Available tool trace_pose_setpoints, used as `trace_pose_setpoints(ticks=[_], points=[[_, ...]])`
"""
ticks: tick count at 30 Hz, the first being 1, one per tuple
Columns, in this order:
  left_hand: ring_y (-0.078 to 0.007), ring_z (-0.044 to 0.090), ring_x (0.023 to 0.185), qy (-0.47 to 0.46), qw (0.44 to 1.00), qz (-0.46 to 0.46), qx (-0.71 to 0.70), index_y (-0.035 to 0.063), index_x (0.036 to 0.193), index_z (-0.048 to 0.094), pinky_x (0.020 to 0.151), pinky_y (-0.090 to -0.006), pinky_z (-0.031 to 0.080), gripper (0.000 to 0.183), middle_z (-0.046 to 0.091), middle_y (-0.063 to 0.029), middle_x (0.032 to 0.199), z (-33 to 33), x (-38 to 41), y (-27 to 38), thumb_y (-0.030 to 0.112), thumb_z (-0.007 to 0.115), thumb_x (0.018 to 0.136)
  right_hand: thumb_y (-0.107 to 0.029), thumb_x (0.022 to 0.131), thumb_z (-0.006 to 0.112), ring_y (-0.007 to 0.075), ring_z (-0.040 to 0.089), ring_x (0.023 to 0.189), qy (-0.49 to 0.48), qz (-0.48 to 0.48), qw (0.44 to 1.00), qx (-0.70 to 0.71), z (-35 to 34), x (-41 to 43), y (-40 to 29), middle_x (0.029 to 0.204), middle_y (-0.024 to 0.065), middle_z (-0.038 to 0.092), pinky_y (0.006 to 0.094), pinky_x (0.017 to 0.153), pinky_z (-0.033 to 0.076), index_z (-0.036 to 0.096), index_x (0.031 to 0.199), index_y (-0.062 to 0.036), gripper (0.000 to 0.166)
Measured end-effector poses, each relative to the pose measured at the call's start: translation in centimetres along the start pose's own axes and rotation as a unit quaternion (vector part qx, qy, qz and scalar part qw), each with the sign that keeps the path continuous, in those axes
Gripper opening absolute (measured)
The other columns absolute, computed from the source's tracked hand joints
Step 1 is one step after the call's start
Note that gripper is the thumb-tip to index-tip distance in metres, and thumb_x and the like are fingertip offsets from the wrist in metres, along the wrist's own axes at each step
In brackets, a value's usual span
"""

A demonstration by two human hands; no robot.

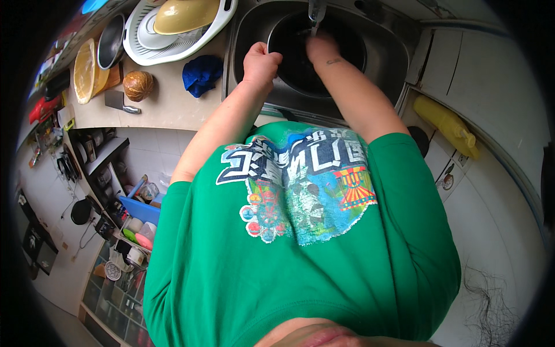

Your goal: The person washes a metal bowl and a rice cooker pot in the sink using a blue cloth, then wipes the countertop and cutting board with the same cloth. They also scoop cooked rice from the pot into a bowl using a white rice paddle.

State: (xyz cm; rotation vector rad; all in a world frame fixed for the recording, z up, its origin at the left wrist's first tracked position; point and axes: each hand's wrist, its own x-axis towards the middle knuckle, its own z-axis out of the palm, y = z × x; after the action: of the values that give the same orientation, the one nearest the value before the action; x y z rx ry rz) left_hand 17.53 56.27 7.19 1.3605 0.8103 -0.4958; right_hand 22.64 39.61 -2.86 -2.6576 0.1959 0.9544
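My left hand [261, 63] grips the rim of a round dark pan [292, 47] that sits in the stainless steel sink [390, 47]. The thumb lies over the rim's left side. Inside the pan is my right hand [323, 47], blurred and under the faucet [318, 11]. A thin stream of water [314, 31] runs down by its fingers. Those fingers are lost in blur and the pan's dark interior, so whether they hold anything is unclear.
Left of the sink lie a blue cloth [202, 76], a round brown pumpkin-like item [138, 86] and a cleaver [116, 102]. A white dish rack [186, 54] holds a yellow bowl [186, 17]. A black pan [111, 41] stands beside it. A yellow pump bottle [444, 123] is at right.
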Motion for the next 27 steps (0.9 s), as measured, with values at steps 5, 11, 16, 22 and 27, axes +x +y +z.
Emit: trace_pose_setpoints(ticks=[5,11,16,22,27], points=[[-0.0142,0.046,0.049,0.012,0.999,0.032,-0.035,0.0091,0.076,0.050,0.042,-0.0296,0.037,0.019,0.049,-0.0017,0.062,-1.0,1.9,-0.7,-0.003,0.062,0.069,-0.017,0.081,0.063,0.0313,0.064,0.103,-0.282,-0.132,0.923,-0.226,-2.5,-2.1,-2.2,0.109,0.0162,0.068,0.0409,0.087,0.052,0.070,0.107,-0.0073,0.028],[-0.0158,0.047,0.050,0.005,1.000,-0.015,-0.003,0.0082,0.076,0.049,0.044,-0.0300,0.039,0.019,0.050,-0.0030,0.064,-1.4,1.6,-0.1,-0.003,0.063,0.070,-0.017,0.078,0.063,0.0309,0.065,0.101,-0.150,-0.175,0.973,0.016,-7.1,-5.7,-2.1,0.107,0.0146,0.068,0.0397,0.087,0.052,0.069,0.108,-0.0090,0.032],[-0.0169,0.048,0.051,0.031,0.999,-0.040,-0.018,0.0081,0.077,0.049,0.044,-0.0300,0.040,0.019,0.051,-0.0041,0.066,-1.2,1.8,0.1,-0.003,0.064,0.070,-0.018,0.081,0.064,0.0228,0.066,0.081,-0.042,-0.159,0.984,0.067,-13.0,-5.9,-0.6,0.093,0.0105,0.070,0.0355,0.074,0.053,0.068,0.106,-0.0063,0.028],[-0.0175,0.049,0.051,0.025,0.998,-0.040,-0.040,0.0079,0.078,0.049,0.045,-0.0301,0.041,0.019,0.052,-0.0046,0.067,-0.6,2.0,0.9,-0.002,0.064,0.071,-0.024,0.086,0.063,0.0170,0.067,0.081,-0.064,-0.123,0.982,0.126,-17.6,-6.5,-2.4,0.096,0.0081,0.069,0.0314,0.069,0.053,0.064,0.116,-0.0082,0.034],[-0.0160,0.050,0.059,0.013,0.998,-0.045,-0.040,0.0089,0.081,0.051,0.049,-0.0294,0.042,0.020,0.052,-0.0029,0.073,-0.8,2.4,0.9,0.000,0.065,0.073,-0.020,0.085,0.060,0.0288,0.068,0.090,-0.049,-0.119,0.984,0.122,-20.6,-8.8,-5.7,0.089,0.0165,0.070,0.0409,0.077,0.052,0.068,0.092,-0.0018,0.021]])
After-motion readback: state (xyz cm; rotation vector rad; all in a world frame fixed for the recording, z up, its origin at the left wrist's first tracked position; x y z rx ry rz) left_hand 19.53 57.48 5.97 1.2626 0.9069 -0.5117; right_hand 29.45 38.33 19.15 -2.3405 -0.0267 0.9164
